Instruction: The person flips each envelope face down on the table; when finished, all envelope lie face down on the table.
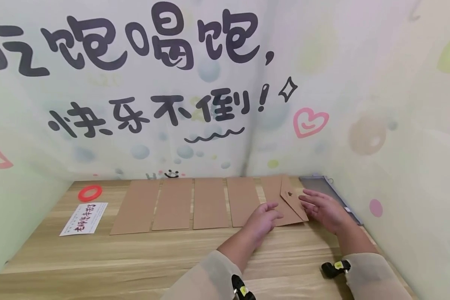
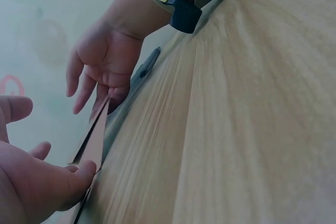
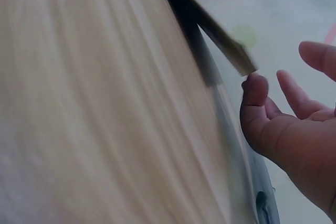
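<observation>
A brown paper envelope point(image 1: 275, 196) with a small dark logo lies at the right end of a row of similar brown pieces. Its right side is tilted up off the table, as the right wrist view also shows. My left hand point(image 1: 263, 218) is at its lower left, fingers spread loosely, thumb point(image 2: 84, 174) right at the near edge. My right hand point(image 1: 326, 210) is on the opposite side with fingers mostly straight. The envelope's raised corner point(image 3: 247, 66) meets the right thumb tip point(image 3: 256, 87), and the other fingers stand apart behind it.
Several flat brown pieces point(image 1: 208, 204) line the back of the wooden table point(image 1: 135, 266). A red ring point(image 1: 81, 196) and a white card point(image 1: 83, 218) with red writing lie at the left. At the right wall is a grey zip pouch point(image 1: 322, 185), partly behind the right hand.
</observation>
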A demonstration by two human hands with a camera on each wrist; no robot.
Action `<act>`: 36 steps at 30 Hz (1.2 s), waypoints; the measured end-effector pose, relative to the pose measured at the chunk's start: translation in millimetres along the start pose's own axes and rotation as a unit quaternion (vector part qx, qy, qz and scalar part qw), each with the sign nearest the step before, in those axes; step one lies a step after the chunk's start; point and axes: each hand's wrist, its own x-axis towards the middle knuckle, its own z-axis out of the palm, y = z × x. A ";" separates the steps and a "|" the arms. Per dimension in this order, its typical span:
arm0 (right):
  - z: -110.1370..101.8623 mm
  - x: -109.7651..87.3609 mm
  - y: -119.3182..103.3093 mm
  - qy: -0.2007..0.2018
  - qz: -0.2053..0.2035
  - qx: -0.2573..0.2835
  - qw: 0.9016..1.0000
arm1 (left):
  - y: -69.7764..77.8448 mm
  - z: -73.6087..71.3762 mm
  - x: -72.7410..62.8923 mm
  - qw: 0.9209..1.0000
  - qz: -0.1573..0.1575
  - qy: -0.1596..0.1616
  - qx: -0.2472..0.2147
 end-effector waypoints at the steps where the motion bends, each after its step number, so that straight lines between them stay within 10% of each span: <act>1: 0.4 1.0 0.4 -0.001 -0.005 0.007 1.000 | 0.2 -0.1 -0.2 1.000 0.001 -0.001 0.002; 36: 77.1 -9.0 -28.9 -0.066 -0.032 0.002 0.997 | 9.1 3.7 -6.5 0.999 0.045 -0.023 0.010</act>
